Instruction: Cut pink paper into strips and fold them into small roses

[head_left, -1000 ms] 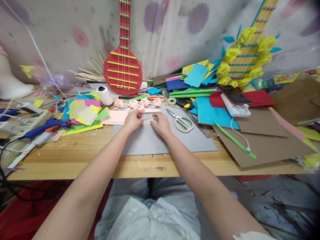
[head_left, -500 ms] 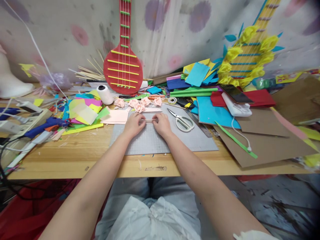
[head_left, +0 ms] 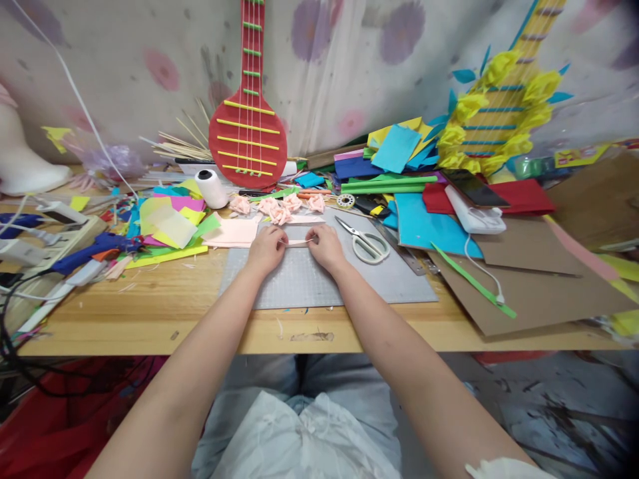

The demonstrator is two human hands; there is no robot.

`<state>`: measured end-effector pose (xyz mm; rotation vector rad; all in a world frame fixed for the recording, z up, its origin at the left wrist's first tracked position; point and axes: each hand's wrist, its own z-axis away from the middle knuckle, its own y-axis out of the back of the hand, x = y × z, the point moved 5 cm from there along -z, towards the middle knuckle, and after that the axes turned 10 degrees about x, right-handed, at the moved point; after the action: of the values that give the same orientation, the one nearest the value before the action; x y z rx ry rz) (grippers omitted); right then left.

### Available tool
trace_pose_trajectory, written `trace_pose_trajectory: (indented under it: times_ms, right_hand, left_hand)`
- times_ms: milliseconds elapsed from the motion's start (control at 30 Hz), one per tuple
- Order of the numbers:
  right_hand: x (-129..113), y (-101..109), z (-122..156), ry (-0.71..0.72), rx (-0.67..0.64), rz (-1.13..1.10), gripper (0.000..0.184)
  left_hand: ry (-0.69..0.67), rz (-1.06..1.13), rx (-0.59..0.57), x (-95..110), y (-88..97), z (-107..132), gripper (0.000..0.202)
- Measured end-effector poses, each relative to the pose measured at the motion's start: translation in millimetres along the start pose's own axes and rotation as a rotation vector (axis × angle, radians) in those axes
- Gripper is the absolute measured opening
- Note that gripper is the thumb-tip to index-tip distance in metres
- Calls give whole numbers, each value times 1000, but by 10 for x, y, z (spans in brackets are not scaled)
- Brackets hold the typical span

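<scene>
Near the front edge of the desk (head_left: 150, 313), at its middle, a grey cutting mat (head_left: 389, 283) lies flat. The left hand (head_left: 267, 247) and right hand (head_left: 327, 246) rest on the mat. Each is closed in a fingertip pinch on one end of a narrow pale pink paper strip (head_left: 298, 241), which spans the short gap between them. Scissors (head_left: 364, 243) lie on the mat just right of the right hand. Pink paper flowers (head_left: 279, 207) sit at the mat's far edge. A pink sheet (head_left: 234, 233) lies just beside the left hand.
</scene>
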<state>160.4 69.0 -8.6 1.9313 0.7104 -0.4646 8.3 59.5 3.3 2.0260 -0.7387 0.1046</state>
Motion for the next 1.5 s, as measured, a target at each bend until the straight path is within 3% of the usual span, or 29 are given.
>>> trace_pose_trajectory:
  times_ms: [200, 400, 567, 700, 800, 933, 1000, 1100, 1133, 1500]
  right_hand:
    - [-43, 22, 25, 153, -113, -59, 7]
    - [-12, 18, 2, 23, -73, -39, 10]
    - [-39, -9, 23, 64, -89, -55, 27]
    - [-67, -20, 37, 40, -96, -141, 30]
    - [-93, -30, 43, -75, -118, -367, 31]
    - [-129, -52, 60, -304, -158, -699, 38]
    - [-155, -64, 75, -379, -182, -801, 41]
    - [-192, -76, 96, -411, -206, -871, 41]
    - [-201, -80, 103, -411, -212, -883, 41]
    - [-245, -113, 135, -343, -294, -875, 32]
  left_hand:
    - [38, 17, -20, 16, 17, -1, 7]
    - [105, 9, -12, -49, -21, -9, 14]
    - [160, 52, 10, -68, -10, -2, 24]
    - [160, 151, 23, -78, 12, 5, 26]
    - [256, 351, 157, -170, 64, 8, 31]
    - [612, 731, 400, -347, 104, 63, 35]
    - [772, 938, 338, -310, 46, 92, 30]
    - [876, 1087, 53, -98, -55, 133, 32]
    - [895, 1094, 8, -40, -66, 150, 32]
    - [943, 1020, 60, 7, -30, 189, 19]
